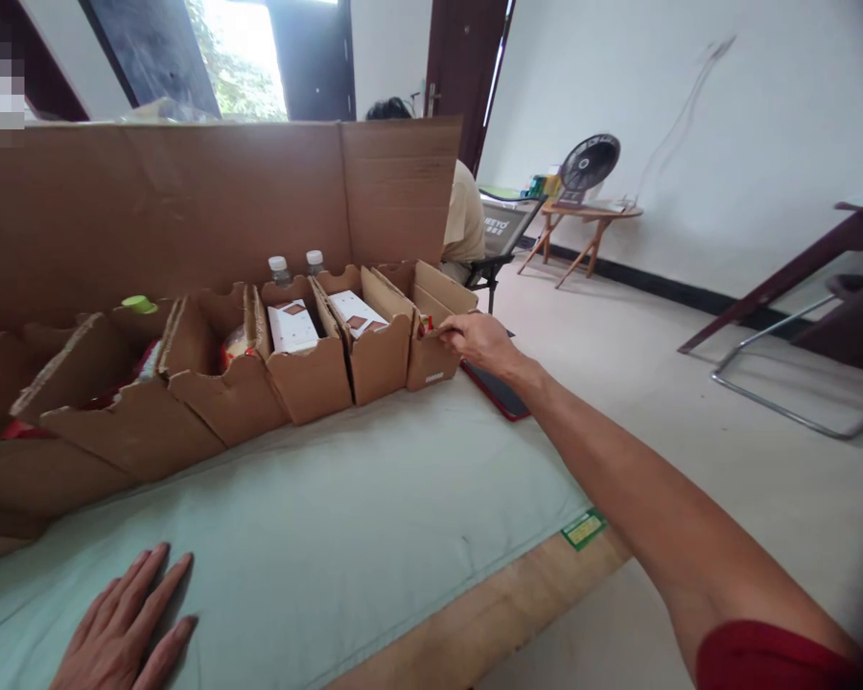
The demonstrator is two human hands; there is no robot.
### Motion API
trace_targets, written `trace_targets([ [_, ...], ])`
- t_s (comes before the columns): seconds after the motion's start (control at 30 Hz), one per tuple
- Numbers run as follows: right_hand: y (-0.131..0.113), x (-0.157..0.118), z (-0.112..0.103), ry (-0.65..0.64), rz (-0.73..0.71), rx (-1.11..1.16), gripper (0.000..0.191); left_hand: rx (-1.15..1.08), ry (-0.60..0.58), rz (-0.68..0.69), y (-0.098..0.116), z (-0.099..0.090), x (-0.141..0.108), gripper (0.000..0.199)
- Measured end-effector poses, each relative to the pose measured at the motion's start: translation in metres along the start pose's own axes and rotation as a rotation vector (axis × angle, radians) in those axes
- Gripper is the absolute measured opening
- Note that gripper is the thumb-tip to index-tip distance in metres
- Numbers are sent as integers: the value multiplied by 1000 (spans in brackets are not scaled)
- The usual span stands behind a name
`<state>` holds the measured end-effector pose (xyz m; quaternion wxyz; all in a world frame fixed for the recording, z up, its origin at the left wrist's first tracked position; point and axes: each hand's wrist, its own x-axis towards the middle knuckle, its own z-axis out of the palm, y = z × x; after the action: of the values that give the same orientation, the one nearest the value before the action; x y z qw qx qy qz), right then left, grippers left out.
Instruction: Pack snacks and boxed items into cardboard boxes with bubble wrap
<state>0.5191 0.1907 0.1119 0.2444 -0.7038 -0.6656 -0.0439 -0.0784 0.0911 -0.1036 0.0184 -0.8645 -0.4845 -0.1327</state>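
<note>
My right hand (483,340) reaches out to the rightmost cardboard box (431,362) in the row, its fingers closed over the front rim at the corner. Something small and red shows inside that box, mostly hidden. My left hand (126,623) lies flat with fingers spread on the pale green cloth (316,517), holding nothing. To the left stand several more open cardboard boxes (381,369). Two of them hold white printed packs, a nearer one (292,328) and one beside it (356,314). A box further left (220,398) has a red-and-white item partly in sight.
A tall cardboard panel (259,201) rises behind the boxes, with two white-capped bottles (314,261) before it. A dark flat object with a red edge (500,391) lies near the table's right edge. A person (464,216) sits behind. A fan (590,165) stands on a small wooden table (594,213).
</note>
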Motion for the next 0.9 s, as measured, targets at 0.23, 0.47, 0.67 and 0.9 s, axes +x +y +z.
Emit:
trace_targets([
  [0.23,-13,-59,-20,42,-35,107,31,-3,-30,-73,20,-17,11,67],
  [0.47,-85,-143,-53,62,-19,174,26,10,-17,-44,29,-18,19,69],
  [0.67,-219,-199,-31,4,-219,565,35,-69,41,-68,34,-24,25,64],
  [0.9,-178,-227,-54,554,-91,639,26,-289,264,-113,69,-34,14,50],
])
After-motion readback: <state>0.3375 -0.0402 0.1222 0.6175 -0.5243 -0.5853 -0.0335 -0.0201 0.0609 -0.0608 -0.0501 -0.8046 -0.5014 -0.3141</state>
